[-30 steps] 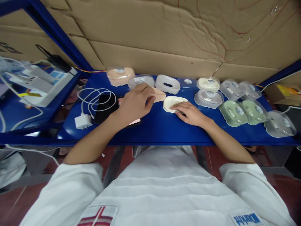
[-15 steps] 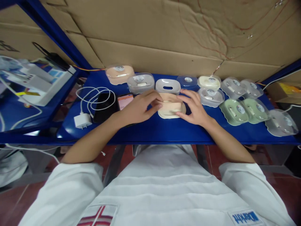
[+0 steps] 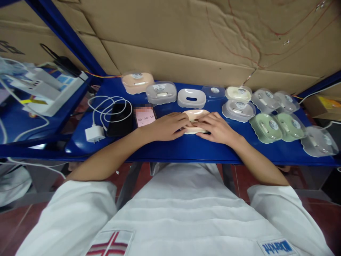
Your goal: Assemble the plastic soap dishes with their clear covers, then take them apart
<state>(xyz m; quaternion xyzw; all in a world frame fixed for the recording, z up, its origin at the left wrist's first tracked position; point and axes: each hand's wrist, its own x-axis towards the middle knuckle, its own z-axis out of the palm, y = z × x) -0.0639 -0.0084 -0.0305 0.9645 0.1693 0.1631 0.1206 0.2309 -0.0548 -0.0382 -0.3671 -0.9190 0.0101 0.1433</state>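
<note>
A peach soap dish (image 3: 196,113) sits low in front of me with a cream base (image 3: 193,131) beneath it. My left hand (image 3: 173,125) is at its left side, fingers bent and closed on the edge. From the right, my right hand (image 3: 215,126) lays its fingers over the middle and front of the same dish. Both sets of fingertips nearly meet and hide much of the dish. Just behind it stands a white oval soap dish (image 3: 191,104) with a slot in its floor.
Several lidded soap boxes, among them a peach box (image 3: 137,84), a grey box (image 3: 161,96) and a green box (image 3: 265,128), stand along the blue table (image 3: 173,151). On the left lie a phone (image 3: 145,117), a black case (image 3: 119,122) and a white charger (image 3: 94,133) with coiled cable. Cardboard (image 3: 165,39) walls the back.
The peach dish, tilted up before, now lies flatter and lower over the cream base. My right hand has moved in from the right edge over the dish, closer to my left.
</note>
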